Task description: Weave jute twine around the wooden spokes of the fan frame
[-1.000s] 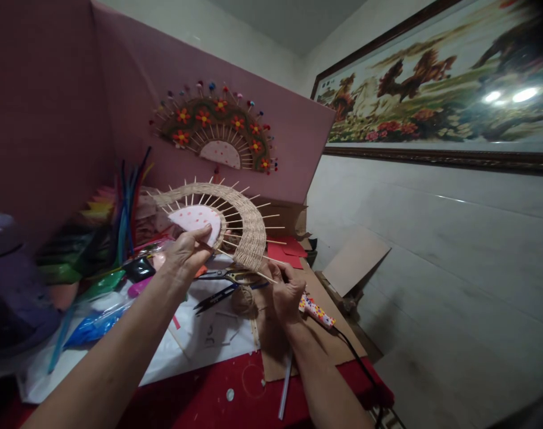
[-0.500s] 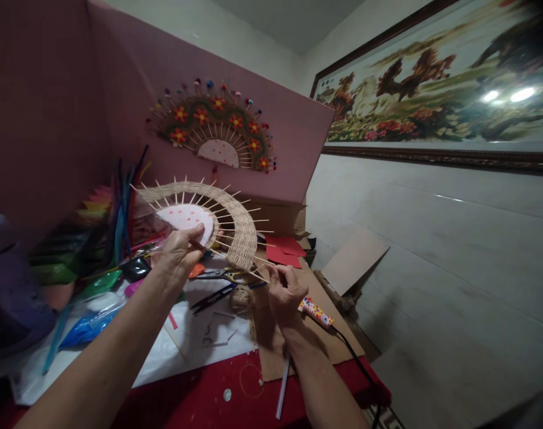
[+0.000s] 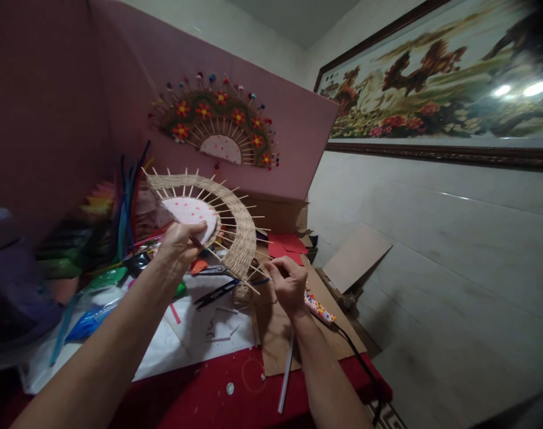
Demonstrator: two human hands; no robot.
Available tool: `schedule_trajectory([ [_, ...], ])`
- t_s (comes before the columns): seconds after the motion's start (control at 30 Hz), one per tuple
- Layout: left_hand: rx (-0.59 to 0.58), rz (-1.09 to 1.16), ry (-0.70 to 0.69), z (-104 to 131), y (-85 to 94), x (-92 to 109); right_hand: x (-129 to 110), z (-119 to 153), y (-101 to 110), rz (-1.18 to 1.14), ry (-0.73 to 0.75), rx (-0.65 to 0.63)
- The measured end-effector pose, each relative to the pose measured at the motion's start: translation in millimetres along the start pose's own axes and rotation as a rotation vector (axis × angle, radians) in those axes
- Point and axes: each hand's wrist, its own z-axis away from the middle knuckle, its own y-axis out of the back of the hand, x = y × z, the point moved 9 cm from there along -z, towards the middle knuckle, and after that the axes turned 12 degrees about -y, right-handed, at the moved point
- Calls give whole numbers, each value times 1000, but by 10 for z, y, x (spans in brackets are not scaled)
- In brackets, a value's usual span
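Note:
My left hand grips a half-round fan by its white, pink-spotted centre, thumb on the front. Thin wooden sticks spread out from that centre, and a curved band of tan twine is woven across them. Close to the band's lower right end, my right hand is closed in a pinch. What lies between its fingertips is too fine to make out. Below the fan sits a ball of twine, beside dark-bladed scissors.
A decorated fan with flowers hangs on the pink board behind. Bags of coloured material lie left. At right, a flower-patterned tool with a black cord rests on cardboard. A translucent stick lies in front, red paper farther back.
The fan has turned slightly, its lower right end dropping. My right hand now sits a little apart from the lowest stick's tip, which it was at before. The view has shifted slightly.

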Motion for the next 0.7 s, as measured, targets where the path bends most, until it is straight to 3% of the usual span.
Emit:
schedule_trajectory([
  [0.1, 3, -140, 73, 7, 29, -57, 102, -21, -84, -184, -126, -94],
  [0.27, 7, -102, 162, 120, -12, -142, 183, 23, -130, -372, -241, -67],
  [0.47, 14, -89, 215, 254, -62, -205, 243, 21, -155, -438, -303, -48],
  [0.7, -128, -221, 219, 185, -43, -249, 266, 25, -171, -464, -352, -43],
])
